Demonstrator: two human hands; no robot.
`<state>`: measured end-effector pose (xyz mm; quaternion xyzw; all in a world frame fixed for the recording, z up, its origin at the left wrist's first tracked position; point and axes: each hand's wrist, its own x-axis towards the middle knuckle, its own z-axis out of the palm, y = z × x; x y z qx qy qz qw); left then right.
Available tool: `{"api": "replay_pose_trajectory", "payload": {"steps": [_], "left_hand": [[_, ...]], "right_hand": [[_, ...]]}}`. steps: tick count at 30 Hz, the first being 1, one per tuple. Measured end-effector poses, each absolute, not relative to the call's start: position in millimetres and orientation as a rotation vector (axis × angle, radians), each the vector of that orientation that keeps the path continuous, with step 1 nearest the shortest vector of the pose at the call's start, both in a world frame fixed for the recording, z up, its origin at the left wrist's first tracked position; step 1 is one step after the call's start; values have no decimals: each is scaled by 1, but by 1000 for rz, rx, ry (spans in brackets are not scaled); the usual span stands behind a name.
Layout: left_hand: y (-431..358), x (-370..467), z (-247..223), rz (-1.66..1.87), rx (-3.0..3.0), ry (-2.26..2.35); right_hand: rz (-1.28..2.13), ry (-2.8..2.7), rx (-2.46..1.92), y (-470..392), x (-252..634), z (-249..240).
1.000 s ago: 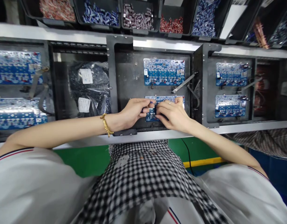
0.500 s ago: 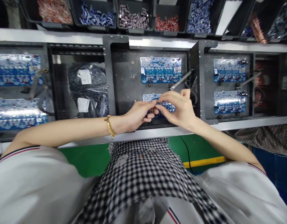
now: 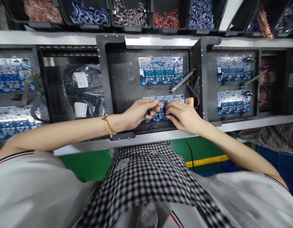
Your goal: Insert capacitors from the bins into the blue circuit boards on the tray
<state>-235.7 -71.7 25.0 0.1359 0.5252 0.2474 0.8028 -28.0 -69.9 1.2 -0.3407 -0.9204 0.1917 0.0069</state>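
A blue circuit board [image 3: 158,117] lies in the near part of the black tray, partly covered by both hands. My right hand [image 3: 183,115] is over its right half, fingertips pinched together at the board's surface; whatever they grip is too small to make out. Over the left edge is my left hand [image 3: 137,114], its fingers curled around something small and dark that I cannot identify. A gap separates the two hands. Farther back in the same tray, a second blue circuit board [image 3: 160,71] lies flat with small parts on it.
Bins of small parts line the back, among them red parts [image 3: 166,19] and blue parts [image 3: 89,13]. A metal lever [image 3: 183,80] slants beside the far board. Bagged parts [image 3: 83,91] are on the left; another tray holds circuit boards [image 3: 233,103] on the right.
My hands, touching half a second ago, have come apart. The right hand's fingertips have lowered onto the near board, and the left has drawn slightly left. The view has shifted a little.
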Motion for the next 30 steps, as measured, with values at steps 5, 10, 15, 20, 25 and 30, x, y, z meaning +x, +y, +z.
{"api": "replay_pose_trajectory", "payload": {"steps": [5,10,15,20,25,30], "left_hand": [[-74,-238,20,551,382,1132],[-76,-234,25,564,344,1192],[-75,-230,27,581,354,1164],[-75,-228,21,561,350,1175],[-70,-227,20,513,382,1191],[-70,-225,17,519,333,1174]], "right_hand": [[444,-2941,-1035,-71,-28,2],[322,-2957,-1012,-75,-29,-1],[231,-2968,-1012,-79,-29,-2],[221,-2943,-977,-79,-28,-4],[150,-2927,-926,-81,-28,-8],[350,-2848,-1025,-78,-29,-3]]}}
